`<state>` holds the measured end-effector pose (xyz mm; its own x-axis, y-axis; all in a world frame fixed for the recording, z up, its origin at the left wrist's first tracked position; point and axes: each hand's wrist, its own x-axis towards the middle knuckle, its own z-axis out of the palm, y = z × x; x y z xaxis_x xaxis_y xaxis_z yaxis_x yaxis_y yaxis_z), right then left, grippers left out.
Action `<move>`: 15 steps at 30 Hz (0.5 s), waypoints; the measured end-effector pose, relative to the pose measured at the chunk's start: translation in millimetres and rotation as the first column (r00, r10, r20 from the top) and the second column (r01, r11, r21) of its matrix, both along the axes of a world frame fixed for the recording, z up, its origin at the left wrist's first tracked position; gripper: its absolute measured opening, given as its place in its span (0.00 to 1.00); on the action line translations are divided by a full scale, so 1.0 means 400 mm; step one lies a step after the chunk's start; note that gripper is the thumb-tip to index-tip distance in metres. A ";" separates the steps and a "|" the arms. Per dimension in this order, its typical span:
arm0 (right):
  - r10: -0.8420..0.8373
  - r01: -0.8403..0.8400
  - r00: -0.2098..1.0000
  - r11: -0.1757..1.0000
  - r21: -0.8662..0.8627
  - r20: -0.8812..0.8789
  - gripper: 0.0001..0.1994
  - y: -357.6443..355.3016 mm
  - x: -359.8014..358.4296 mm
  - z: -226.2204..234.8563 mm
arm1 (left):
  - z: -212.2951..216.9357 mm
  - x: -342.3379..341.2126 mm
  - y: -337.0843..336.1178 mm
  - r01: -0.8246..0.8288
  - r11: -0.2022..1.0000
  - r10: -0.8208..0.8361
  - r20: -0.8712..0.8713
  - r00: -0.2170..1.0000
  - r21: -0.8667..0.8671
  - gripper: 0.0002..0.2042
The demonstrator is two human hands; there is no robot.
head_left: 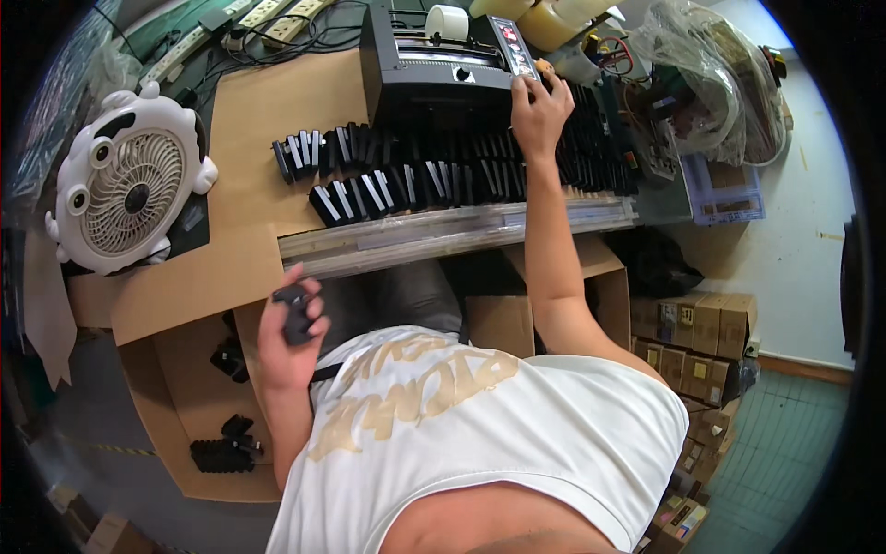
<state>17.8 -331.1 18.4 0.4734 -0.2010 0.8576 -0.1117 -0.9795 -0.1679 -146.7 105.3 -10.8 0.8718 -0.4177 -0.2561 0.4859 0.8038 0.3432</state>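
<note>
My left hand (288, 337) is held low near my lap, closed around a small black plug-like adapter (295, 312). My right hand (538, 115) reaches forward across the bench, its fingers touching the front right corner of a black label printer (434, 69), next to its small control panel (515, 46). Between the printer and the bench edge lie rows of several black adapters (406, 175) with white labels, laid side by side. A white label roll (447, 22) sits on top of the printer.
A white animal-shaped desk fan (129, 180) stands at the left. An open cardboard box (208, 406) under my left hand holds several black adapters. Power strips (268, 18) lie at the back; plastic bags (706, 74) and stacked small cartons (701, 351) are at the right.
</note>
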 end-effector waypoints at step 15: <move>0.351 -0.198 0.879 -0.347 0.917 0.323 0.04 0.208 -0.069 -0.075 | 0.063 0.110 -0.155 0.346 0.909 -0.385 0.150 0.911 0.232 0.23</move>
